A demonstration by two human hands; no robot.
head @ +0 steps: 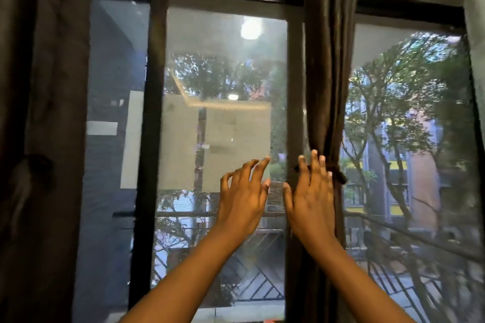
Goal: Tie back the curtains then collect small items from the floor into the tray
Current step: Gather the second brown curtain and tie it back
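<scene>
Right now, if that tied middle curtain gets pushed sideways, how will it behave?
Probably floppy: the middle curtain hangs in soft vertical folds. It would likely swing from the top rather than slide. The tie cinches it, so the bundle should move as one; right hand rests against it.

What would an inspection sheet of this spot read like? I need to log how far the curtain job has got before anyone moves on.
Surface: no floor or table in view; window with mesh screen fills the frame.
Job's things: middle curtain gathered into a narrow bundle, tie wrapped around it; left curtain hangs bunched at the frame edge; tray and small items not seen.
Clutter: nothing seen.
Hands: left hand open, fingers spread, apart from the fabric; right hand open, by the tie.
Cables: nothing seen.
Surroundings: trees, buildings and railing outside.
</scene>
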